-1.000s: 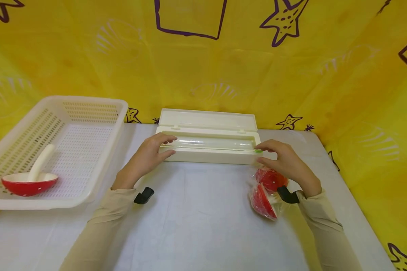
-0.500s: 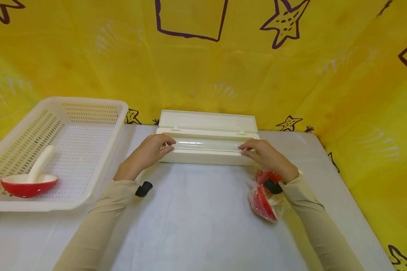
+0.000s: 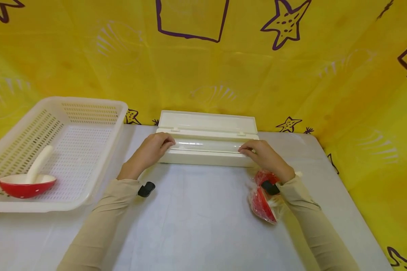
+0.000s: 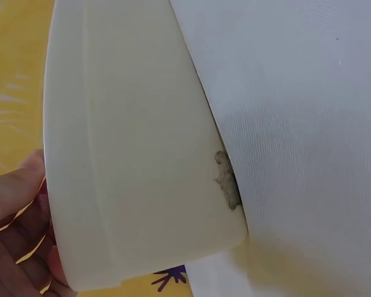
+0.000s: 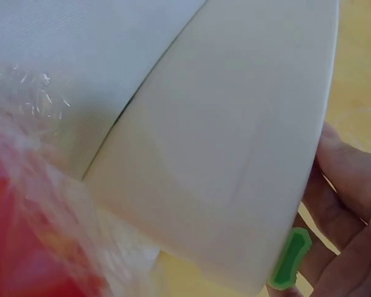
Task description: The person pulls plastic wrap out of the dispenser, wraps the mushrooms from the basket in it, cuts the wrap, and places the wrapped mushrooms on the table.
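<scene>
A long cream cling film dispenser (image 3: 207, 159) stands at the back of the table, its lid (image 3: 207, 121) tilted back. A shiny roll of cling film (image 3: 207, 144) lies inside. At its left end my left hand (image 3: 149, 149) has thumb and fingertips together over the front rim, pinching the edge of the film. My right hand (image 3: 265, 156) pinches likewise near the right end. The film's edge is too clear to make out. In the right wrist view a green slide cutter (image 5: 289, 258) sticks out past the dispenser's rim, close to the right fingers.
A white perforated basket (image 3: 84, 150) at the left holds a red ladle (image 3: 27, 188) with a white handle. Red items wrapped in clear film (image 3: 262, 205) lie under my right wrist. A yellow patterned cloth (image 3: 203, 64) hangs behind the table (image 3: 196, 218).
My right hand has moved left from the dispenser's right end and now pinches at the front rim. My left thumb and fingers have come together. The dispenser stays in place.
</scene>
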Available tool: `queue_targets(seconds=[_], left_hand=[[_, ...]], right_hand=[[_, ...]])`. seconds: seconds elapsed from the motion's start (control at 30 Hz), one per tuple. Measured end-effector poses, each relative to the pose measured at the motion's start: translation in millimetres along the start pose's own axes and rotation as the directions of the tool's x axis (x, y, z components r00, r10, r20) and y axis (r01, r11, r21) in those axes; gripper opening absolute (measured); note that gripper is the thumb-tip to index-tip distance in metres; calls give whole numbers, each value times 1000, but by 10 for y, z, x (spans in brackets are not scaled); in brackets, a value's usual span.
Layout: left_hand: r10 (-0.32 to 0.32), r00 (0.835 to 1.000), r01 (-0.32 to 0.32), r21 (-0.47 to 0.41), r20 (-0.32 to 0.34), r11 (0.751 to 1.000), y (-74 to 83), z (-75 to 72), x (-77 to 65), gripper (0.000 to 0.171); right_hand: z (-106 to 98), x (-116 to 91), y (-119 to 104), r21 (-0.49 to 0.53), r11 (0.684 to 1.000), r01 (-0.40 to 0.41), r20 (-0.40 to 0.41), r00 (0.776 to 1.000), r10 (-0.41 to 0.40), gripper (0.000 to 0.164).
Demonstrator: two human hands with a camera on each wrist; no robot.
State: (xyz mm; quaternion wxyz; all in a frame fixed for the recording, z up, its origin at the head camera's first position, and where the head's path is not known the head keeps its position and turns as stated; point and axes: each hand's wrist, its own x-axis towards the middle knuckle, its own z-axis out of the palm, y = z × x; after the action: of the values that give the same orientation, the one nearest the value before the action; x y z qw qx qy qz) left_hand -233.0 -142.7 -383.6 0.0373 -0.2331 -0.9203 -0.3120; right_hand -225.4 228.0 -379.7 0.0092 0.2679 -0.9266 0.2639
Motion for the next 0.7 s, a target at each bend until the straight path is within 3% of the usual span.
queue_targets(seconds=[0.43,0.7], left_hand=[[-80,996,76,-91,-41,993,-18,11,30,19],[-65,996,57,-119,-67,991,2,15,23,16]], right_hand=[[34,-1,31,56,998,-16,-6,1000,16,16],[79,8,45,30,999,34,-119,992,-30,11]])
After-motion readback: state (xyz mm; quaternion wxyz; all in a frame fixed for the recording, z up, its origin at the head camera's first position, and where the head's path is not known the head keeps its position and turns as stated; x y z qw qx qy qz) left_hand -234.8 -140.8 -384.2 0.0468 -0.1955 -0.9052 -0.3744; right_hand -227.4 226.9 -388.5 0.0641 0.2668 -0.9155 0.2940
